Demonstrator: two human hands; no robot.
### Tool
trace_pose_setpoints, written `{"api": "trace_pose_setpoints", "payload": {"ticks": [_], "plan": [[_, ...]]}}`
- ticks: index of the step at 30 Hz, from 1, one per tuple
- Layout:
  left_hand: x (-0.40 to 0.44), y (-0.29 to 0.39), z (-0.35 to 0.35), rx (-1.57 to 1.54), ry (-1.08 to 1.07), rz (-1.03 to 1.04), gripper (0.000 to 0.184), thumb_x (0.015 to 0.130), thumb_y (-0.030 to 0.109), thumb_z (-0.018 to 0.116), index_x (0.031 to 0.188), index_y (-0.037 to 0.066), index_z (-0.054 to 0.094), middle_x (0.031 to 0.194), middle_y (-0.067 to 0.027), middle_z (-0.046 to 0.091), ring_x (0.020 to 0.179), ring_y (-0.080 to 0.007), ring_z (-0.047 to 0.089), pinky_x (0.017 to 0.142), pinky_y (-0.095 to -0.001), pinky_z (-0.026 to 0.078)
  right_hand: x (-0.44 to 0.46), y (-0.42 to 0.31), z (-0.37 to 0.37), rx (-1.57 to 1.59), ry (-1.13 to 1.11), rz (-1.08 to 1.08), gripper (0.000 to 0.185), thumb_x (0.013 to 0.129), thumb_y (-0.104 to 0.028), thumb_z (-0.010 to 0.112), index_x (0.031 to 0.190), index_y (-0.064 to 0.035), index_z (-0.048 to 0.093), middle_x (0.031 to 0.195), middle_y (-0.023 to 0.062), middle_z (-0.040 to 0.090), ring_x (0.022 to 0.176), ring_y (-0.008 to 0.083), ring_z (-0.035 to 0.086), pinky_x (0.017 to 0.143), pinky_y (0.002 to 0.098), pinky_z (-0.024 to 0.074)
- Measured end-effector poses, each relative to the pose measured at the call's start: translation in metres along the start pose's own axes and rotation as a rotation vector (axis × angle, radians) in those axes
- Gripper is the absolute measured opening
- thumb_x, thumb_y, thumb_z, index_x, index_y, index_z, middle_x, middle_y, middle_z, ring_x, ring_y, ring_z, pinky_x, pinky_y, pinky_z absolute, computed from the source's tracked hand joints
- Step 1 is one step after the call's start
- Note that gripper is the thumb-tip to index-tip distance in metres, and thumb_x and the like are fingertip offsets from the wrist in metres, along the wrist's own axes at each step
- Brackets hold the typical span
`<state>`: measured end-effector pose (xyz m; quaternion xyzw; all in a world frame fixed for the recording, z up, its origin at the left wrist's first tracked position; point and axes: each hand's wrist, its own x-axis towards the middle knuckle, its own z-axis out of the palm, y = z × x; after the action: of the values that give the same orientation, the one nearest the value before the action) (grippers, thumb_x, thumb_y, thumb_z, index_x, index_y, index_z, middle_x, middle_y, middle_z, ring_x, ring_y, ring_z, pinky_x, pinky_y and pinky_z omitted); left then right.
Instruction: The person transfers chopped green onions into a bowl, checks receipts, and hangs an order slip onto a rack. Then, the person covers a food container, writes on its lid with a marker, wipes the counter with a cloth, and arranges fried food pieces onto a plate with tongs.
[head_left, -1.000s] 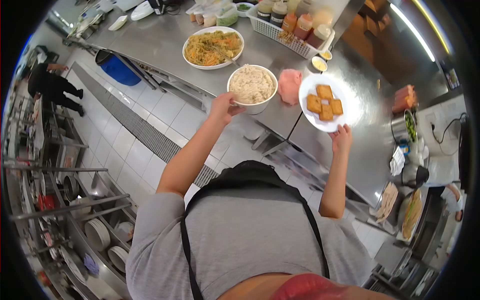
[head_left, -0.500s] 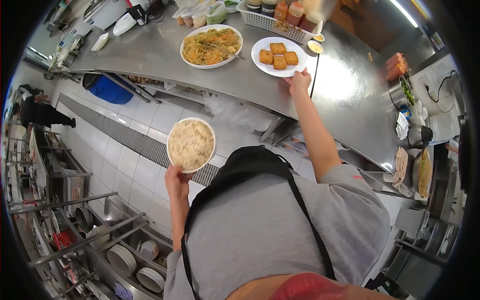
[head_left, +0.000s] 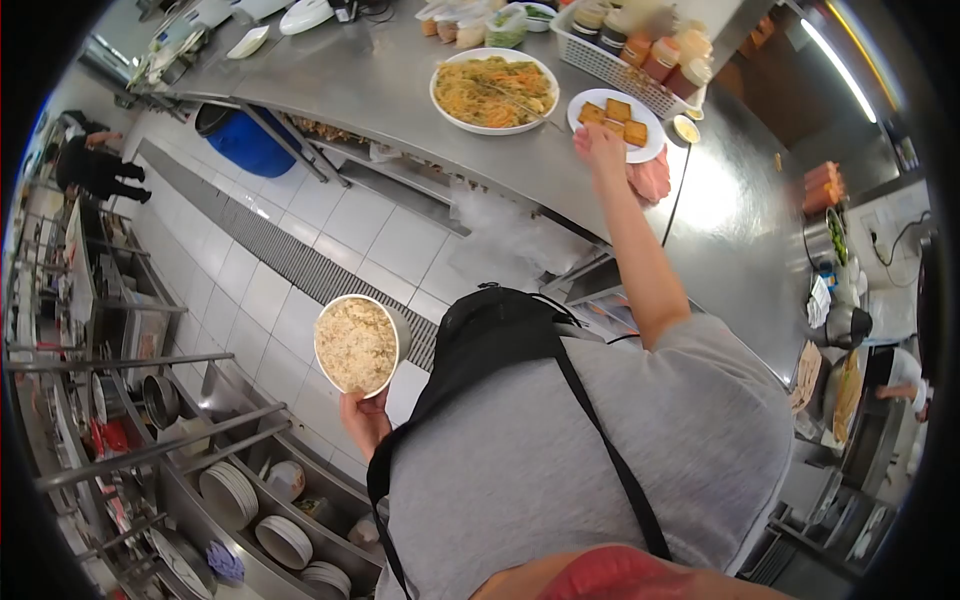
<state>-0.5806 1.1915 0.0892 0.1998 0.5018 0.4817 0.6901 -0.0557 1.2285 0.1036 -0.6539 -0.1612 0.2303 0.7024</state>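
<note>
My left hand (head_left: 366,420) is closed on the rim of a deep white tub (head_left: 402,335) filled with a pale, rice-like food (head_left: 356,346), tilted towards me above the floor. My right hand (head_left: 601,150) is at the near left edge of a white plate (head_left: 643,155) on the steel counter. Its fingers are bent and blurred, so their hold does not show. Several golden fried squares (head_left: 618,110) lie on the plate. Against its near side is a pinkish crumpled thing (head_left: 650,180) I cannot make out. A large white dish of noodles (head_left: 492,90) stands to the left.
Behind the plate, a white basket (head_left: 625,80) carries several sauce bottles (head_left: 660,60). A small yellow-filled bowl (head_left: 686,129) sits beside it. Below the counter is a blue barrel (head_left: 250,140). Stacked bowls (head_left: 228,495) and metal rails (head_left: 165,445) are at lower left. Another person (head_left: 95,165) stands far left.
The camera view has shifted, moving the counter rightward. My right hand has moved from the plate's near right rim to its near left edge. The tub has come lower and closer to me.
</note>
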Motion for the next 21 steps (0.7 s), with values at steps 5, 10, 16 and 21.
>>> {"api": "trace_pose_setpoints", "payload": {"ticks": [5,10,16,21], "plan": [[0.018,0.015,-0.019,-0.016,0.012,0.051,0.048,0.074,0.014,0.044,0.121,0.005,0.039,0.115,-0.0103,0.051,0.103,-0.0246,0.052,0.085,-0.0389,0.046,0.076,0.004,0.041,-0.061,-0.319,0.385,0.031,0.083,-0.016,0.046,0.11,-0.0003,0.047,0.098,0.0135,0.057,0.081,0.0242,0.059,0.064,0.0367,0.0526],[0.048,0.041,-0.003,-0.139,0.143,0.07,0.032,0.069,0.003,0.04,0.099,-0.005,0.046,0.099,-0.0163,0.055,0.086,-0.025,0.059,0.068,-0.0365,0.053,0.08,-0.004,0.059,-0.035,-0.457,0.462,0.031,0.083,-0.01,0.042,0.111,0.002,0.045,0.103,0.0162,0.056,0.086,0.0271,0.059,0.068,0.0376,0.0536],[0.132,0.104,0.024,-0.114,0.096,0.089,0.03,0.069,0.002,0.038,0.097,-0.006,0.045,0.097,-0.018,0.056,0.083,-0.026,0.06,0.065,-0.0385,0.054,0.097,0.005,0.151,-0.074,-0.456,0.577,0.031,0.08,-0.006,0.04,0.109,0.0055,0.044,0.099,0.0192,0.057,0.082,0.026,0.061,0.067,0.039,0.0541],[0.206,0.157,0.041,-0.071,0.012,0.101,0.03,0.07,0.002,0.037,0.098,-0.006,0.045,0.097,-0.0176,0.056,0.082,-0.0251,0.06,0.066,-0.0382,0.054,0.105,0.026,0.272,0.13,-0.421,0.598,0.029,0.082,-0.009,0.041,0.109,0.0022,0.042,0.097,0.0173,0.058,0.081,0.0267,0.061,0.066,0.0428,0.0538]]}}
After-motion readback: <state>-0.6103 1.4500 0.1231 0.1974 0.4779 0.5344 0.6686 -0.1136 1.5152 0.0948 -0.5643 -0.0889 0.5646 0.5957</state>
